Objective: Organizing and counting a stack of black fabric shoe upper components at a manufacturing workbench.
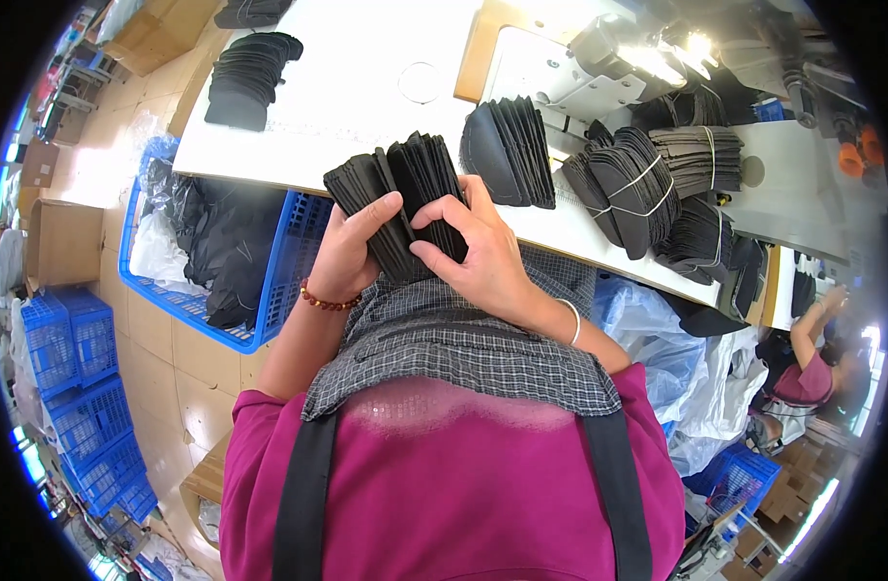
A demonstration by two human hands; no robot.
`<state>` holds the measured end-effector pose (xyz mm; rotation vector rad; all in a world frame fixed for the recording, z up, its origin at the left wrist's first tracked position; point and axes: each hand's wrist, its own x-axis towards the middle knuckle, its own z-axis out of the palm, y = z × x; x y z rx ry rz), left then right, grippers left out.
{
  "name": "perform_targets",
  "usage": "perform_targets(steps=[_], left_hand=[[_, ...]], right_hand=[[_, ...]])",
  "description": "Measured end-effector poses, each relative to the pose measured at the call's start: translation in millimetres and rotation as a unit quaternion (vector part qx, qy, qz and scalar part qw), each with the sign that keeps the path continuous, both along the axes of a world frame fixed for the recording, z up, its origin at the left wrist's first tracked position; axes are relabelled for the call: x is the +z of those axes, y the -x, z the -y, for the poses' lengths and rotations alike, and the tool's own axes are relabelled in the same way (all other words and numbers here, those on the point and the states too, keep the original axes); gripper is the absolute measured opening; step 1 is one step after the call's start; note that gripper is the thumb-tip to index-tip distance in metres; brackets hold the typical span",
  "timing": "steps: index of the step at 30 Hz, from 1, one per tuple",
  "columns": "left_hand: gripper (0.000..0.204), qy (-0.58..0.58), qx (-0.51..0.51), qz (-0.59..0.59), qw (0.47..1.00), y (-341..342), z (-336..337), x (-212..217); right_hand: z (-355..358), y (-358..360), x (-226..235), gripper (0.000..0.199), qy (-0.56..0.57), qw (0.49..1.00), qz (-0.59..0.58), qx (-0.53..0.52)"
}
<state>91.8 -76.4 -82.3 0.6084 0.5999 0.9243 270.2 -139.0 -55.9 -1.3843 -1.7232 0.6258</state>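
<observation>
Both hands hold one thick stack of black cut pieces [405, 198], flat fabric or foam shapes set on edge like cards. The stack is just above the person's lap, in front of the near edge of the white table [366, 87], not resting on it. The left hand [352, 252] grasps the left half of the stack; its fingers [376, 211] lie over the front of the pieces and are curled around them. The right hand [478, 247] grasps the right half – the thumb and first fingers [439, 211] are pinching between the pieces, so the stack is opened a little in the middle like a fan. The left wrist has a bracelet of brown beads [328, 300], and the right wrist has a thin white bangle [573, 320].

On the table, just behind the hands, another fanned stack of black pieces [510, 150] stands near the edge. To the right are bundles of black pieces tied with light bands [632, 189]. At the far left of the table there is one more pile of black pieces [250, 77]. A white sewing machine [599, 68] is at the back, with bright lamps over it.

Under the table on the left side is a blue plastic crate [279, 281] with dark material and clear plastic inside. Further left, blue crates [71, 339] are stacked on the floor beside a cardboard box [61, 242]. On the right there are clear plastic bags [657, 334], and another person in a pink top [812, 373] sits at the far right – this person's hands are well apart from the stack
</observation>
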Motion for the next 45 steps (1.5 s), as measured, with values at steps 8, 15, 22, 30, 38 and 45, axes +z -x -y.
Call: perform_targets(steps=[8,15,22,30,38,45], left_hand=[[0.03,-0.003,-0.003,0.007,1.0,-3,1,-1],[0.037,-0.029,-0.016,0.016,0.999,-5,2,1],[0.037,-0.018,-0.012,0.011,1.0,-2,1,-4],[0.032,0.005,-0.016,0.015,1.0,-5,0,1],[0.033,-0.023,-0.005,0.022,0.999,-7,3,0],[0.035,-0.023,-0.009,0.03,0.999,-7,1,2]], right_hand=[[-1,2,-5,0.031,-0.037,0.999,0.024,0.004],[2,1,-2,0.037,-0.024,0.999,0.046,0.004],[0,-1,-4,0.032,-0.002,1.0,0.012,0.022],[-1,1,-9,0.031,-0.034,0.999,0.016,0.005],[2,2,-6,0.03,-0.018,1.0,-0.012,-0.007],[-2,1,-13,0.028,-0.058,0.998,0.007,0.021]])
